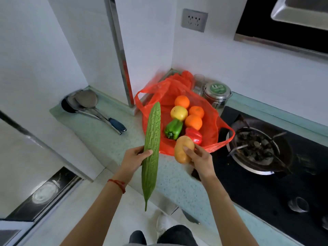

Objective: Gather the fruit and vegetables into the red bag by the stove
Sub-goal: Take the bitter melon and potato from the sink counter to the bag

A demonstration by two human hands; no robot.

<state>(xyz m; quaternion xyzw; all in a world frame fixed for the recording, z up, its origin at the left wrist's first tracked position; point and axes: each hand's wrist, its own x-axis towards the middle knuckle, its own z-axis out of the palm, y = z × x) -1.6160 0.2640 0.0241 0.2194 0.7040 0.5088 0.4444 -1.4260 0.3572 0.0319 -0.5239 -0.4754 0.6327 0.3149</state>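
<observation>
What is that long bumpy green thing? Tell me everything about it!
It looks like a bitter gourd: long, green, with a warty, ridged skin, tapering to a thin stem tip at the near end. The left hand grips it around the middle. It is held in the air, far end over the edge of the red bag.

A red bag (209,121) lies open on the worktop, holding three oranges (193,122), a lemon (178,113), a green pepper (173,129) and a red pepper (194,135). A long bitter gourd (152,146) and a potato (182,150) are held near it.
</observation>
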